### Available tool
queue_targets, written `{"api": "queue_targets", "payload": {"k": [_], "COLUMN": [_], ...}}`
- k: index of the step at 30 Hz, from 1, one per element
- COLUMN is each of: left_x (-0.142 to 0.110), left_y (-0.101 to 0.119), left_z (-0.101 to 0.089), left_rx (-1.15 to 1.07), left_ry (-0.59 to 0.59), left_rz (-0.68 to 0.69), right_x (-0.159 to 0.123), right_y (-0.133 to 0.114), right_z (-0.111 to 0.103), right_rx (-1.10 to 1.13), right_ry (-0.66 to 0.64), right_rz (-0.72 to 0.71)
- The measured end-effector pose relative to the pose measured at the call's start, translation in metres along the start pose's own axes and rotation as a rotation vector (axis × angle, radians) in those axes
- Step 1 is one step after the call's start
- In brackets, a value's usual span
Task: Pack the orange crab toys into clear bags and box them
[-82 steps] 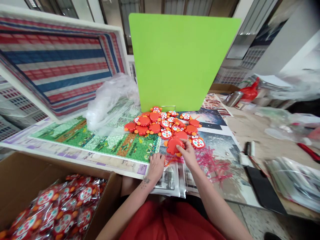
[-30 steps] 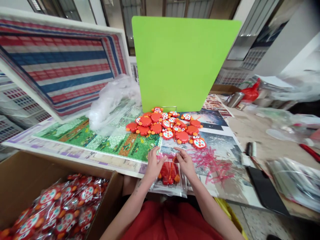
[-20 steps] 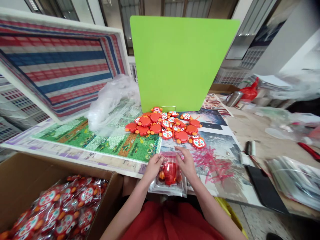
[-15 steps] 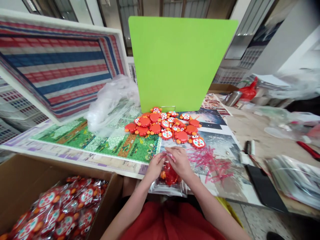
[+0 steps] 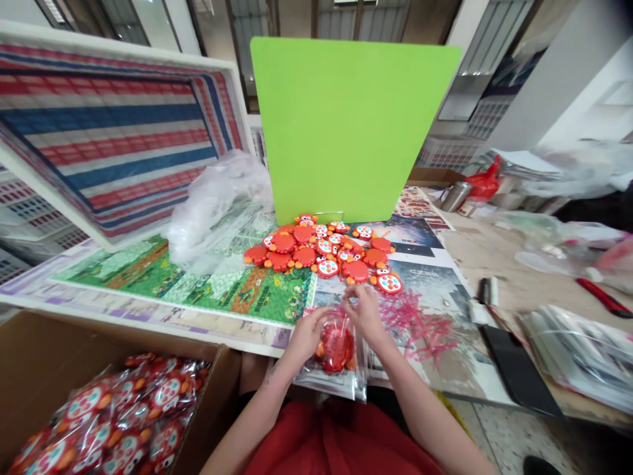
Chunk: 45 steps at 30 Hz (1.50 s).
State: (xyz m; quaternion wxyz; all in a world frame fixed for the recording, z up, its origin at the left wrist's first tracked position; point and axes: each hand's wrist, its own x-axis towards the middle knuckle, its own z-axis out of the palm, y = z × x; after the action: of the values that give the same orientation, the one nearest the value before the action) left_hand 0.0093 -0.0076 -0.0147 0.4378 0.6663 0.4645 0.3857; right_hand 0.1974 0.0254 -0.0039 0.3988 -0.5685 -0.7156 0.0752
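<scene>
At the near table edge, my left hand [image 5: 307, 332] pinches the upper left side of a clear plastic bag [image 5: 357, 382]. A red crab-like toy [image 5: 337, 346] with orange feet shows inside the bag, its plain red side up. My right hand [image 5: 366, 313] is by the bag's upper right corner, its thumb and fingers curled together; what lies between their tips is too small to make out. Beyond my hands is a pile of similar loose toys [image 5: 356, 270], some showing white bellies with coloured dots. Pink plastic strips [image 5: 420, 323] lie tangled beside my right hand.
A cardboard box [image 5: 217, 376] of bagged toys [image 5: 123, 409] stands at the lower left. Behind the pile rises a green board [image 5: 351, 132]. A striped-lined crate [image 5: 242, 99] and crumpled plastic [image 5: 212, 204] are at left. A black phone [image 5: 517, 369] lies at right.
My hands have moved apart at the bag's top, the right one rising slightly away. More of the bagged red toy now shows between them. The whole view has shifted slightly.
</scene>
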Motion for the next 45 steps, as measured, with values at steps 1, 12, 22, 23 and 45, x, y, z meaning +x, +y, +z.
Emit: {"api": "queue_targets", "payload": {"k": [1, 12, 22, 23, 45], "left_x": [0.0, -0.001, -0.005, -0.005, -0.014], "left_y": [-0.006, -0.031, -0.008, -0.007, 0.019], "left_z": [-0.001, -0.005, -0.009, -0.01, -0.029], "left_rx": [-0.072, -0.577, -0.647, -0.661, -0.771], "left_ry": [0.023, 0.102, 0.048, 0.037, 0.098], "left_rz": [-0.045, -0.349, -0.426, -0.421, -0.359], "right_x": [0.0, -0.053, -0.034, -0.034, -0.034], "right_y": [0.016, 0.128, 0.038, 0.029, 0.004], "right_z": [-0.008, -0.086, -0.036, -0.026, -0.029], "right_rx": [-0.043, -0.508, 0.271, 0.393, 0.832], "right_ry": [0.021, -0.002, -0.105, -0.186, -0.277], "right_rz": [0.08, 0.32, 0.267, 0.307, 0.47]}}
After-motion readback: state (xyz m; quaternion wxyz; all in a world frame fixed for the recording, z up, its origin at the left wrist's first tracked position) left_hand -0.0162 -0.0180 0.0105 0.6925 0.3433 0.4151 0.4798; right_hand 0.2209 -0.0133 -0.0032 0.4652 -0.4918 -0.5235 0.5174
